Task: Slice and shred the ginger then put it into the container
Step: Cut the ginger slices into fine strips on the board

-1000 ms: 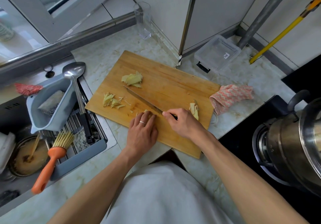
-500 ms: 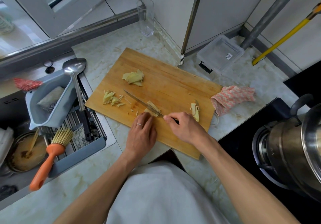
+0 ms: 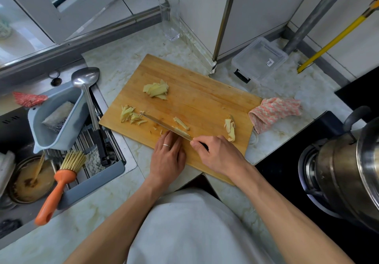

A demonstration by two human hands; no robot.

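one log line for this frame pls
phase: shredding | right hand: grips knife | left hand: steadies ginger on cutting board | container: no ginger visible

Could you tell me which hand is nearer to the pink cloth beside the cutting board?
Right. The right hand grips the knife just left of the pink cloth; the left hand lies farther left.

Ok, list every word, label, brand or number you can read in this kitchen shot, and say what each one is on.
No text can be read anywhere in this view.
Sticker on the clear plastic container: dark barcode-like print, too small and blurred to read.
Knife, cutting board, glass, pot, orange brush: no visible writing.
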